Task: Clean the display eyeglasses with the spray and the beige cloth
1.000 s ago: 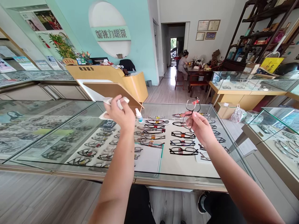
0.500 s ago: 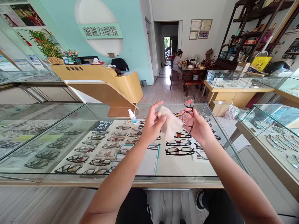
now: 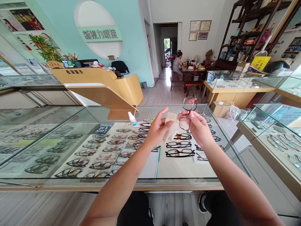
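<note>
Glasses [image 3: 188, 110] were pinched at the bridge in the right hand [image 3: 200, 128] above the glass counter [image 3: 183, 169], probably to spare the lenses fingerprints, left hand [image 3: 157, 130] clutching a cloth [image 3: 171, 125] right beside them.

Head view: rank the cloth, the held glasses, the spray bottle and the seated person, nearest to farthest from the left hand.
1. cloth: pinched in the left hand itself.
2. glasses: just to its right, held by the right hand.
3. spray bottle: to the left, standing on the glass counter.
4. seated person: far back, at the table near the doorway.
</note>
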The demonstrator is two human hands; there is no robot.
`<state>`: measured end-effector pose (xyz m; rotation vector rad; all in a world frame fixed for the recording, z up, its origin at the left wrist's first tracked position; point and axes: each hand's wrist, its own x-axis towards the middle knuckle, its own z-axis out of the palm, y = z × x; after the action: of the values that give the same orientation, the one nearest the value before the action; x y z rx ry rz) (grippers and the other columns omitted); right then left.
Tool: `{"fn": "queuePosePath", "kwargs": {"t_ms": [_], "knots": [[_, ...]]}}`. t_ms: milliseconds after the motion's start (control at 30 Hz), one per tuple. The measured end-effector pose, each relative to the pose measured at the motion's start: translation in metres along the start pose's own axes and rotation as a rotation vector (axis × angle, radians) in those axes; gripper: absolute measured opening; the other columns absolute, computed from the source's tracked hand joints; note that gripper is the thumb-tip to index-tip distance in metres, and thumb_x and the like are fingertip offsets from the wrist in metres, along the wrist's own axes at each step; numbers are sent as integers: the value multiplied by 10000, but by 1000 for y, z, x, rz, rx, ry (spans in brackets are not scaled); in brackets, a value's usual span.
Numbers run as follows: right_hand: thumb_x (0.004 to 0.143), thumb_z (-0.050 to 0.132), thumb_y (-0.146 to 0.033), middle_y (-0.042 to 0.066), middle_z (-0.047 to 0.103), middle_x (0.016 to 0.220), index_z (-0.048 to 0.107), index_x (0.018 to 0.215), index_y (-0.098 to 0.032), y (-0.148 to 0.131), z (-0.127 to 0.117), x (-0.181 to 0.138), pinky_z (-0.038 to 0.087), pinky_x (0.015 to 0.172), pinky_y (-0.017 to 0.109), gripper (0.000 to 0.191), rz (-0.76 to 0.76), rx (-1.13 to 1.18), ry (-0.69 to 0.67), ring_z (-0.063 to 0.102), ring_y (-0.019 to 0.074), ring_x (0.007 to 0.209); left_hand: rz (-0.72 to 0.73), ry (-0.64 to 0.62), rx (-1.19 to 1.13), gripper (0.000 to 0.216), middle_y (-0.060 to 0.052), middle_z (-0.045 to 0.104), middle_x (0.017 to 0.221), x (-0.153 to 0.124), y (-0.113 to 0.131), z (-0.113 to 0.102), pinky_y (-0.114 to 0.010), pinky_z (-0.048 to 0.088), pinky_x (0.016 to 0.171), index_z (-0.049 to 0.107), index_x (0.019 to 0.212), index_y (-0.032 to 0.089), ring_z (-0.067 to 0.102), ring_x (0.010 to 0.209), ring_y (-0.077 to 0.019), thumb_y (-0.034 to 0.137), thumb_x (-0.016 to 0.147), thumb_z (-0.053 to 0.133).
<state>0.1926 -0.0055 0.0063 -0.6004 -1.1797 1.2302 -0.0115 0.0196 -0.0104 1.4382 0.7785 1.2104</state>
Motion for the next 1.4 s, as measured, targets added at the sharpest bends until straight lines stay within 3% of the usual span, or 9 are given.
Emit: {"fn": "queuePosePath", "kwargs": {"t_ms": [133, 267, 400, 533, 967, 1067, 1167, 1267, 1400], "knots": [[996, 726, -621, 55, 826, 1089, 814, 1071, -320, 0, -3, -2, 554, 1100, 482, 323, -59, -108, -21, 757, 287, 1107, -81, 35, -55, 769, -49, 828, 1041, 2, 1, 1, -301, 569, 786, 647, 1501, 248, 742, 877, -193, 592, 855, 881], [1004, 723, -611, 51, 824, 1106, 811, 1012, -315, 0, -4, -3, 532, 1109, 474, 309, -78, -148, -64, 753, 279, 1095, -171, 26, -108, 566, -36, 788, 948, 6, 1, -2, -277, 540, 765, 795, 1161, 211, 696, 842, -167, 622, 791, 918], [1001, 728, -607, 48, 821, 1135, 806, 975, -320, 2, -3, -2, 540, 1078, 474, 299, -82, -144, -68, 745, 276, 1062, -131, 34, -86, 491, -10, 721, 849, 6, -1, -1, -256, 469, 665, 764, 970, 197, 611, 726, -132, 624, 783, 918], [994, 728, -621, 45, 821, 1142, 821, 1032, -334, 6, -1, -2, 544, 1080, 476, 305, -86, -161, -10, 732, 285, 1107, -35, 73, -10, 531, 46, 562, 685, 2, -2, 4, -245, 362, 580, 592, 800, 209, 461, 605, -101, 661, 827, 869], [1013, 713, -599, 49, 807, 1223, 794, 1079, -327, 21, 6, -4, 557, 1104, 441, 292, -57, -95, 94, 721, 265, 1222, 101, 55, 78, 530, 54, 436, 684, -7, 6, 12, -272, 321, 603, 498, 808, 230, 368, 614, -119, 665, 922, 780], [1015, 709, -597, 48, 807, 1238, 793, 1088, -329, 25, 7, -4, 560, 1103, 442, 291, -70, -104, 110, 725, 264, 1217, 153, 29, 140, 466, 25, 552, 760, -10, 6, 16, -279, 389, 665, 552, 832, 231, 469, 686, -138, 630, 950, 763], [1011, 713, -602, 42, 794, 1303, 792, 1116, -334, 29, 6, -4, 554, 1109, 437, 298, -62, -108, 111, 717, 263, 1241, 210, 14, 186, 390, -52, 741, 1069, -14, 5, 20, -303, 487, 797, 602, 887, 233, 636, 885, -181, 589, 992, 722], [1019, 716, -580, 35, 771, 1376, 795, 1136, -342, 32, 6, -4, 525, 1146, 428, 277, -61, -94, 97, 680, 261, 1337, 241, -4, 226, 338, -106, 727, 1412, -17, 5, 22, -332, 533, 879, 601, 907, 233, 707, 1038, -212, 537, 1028, 686], [1033, 709, -552, 29, 761, 1399, 802, 1123, -351, 35, 6, -4, 467, 1223, 450, 239, -95, -121, 84, 653, 262, 1384, 272, -22, 251, 285, -115, 715, 1470, -20, 4, 22, -391, 552, 974, 653, 958, 246, 733, 1147, -253, 519, 1031, 688]]}}
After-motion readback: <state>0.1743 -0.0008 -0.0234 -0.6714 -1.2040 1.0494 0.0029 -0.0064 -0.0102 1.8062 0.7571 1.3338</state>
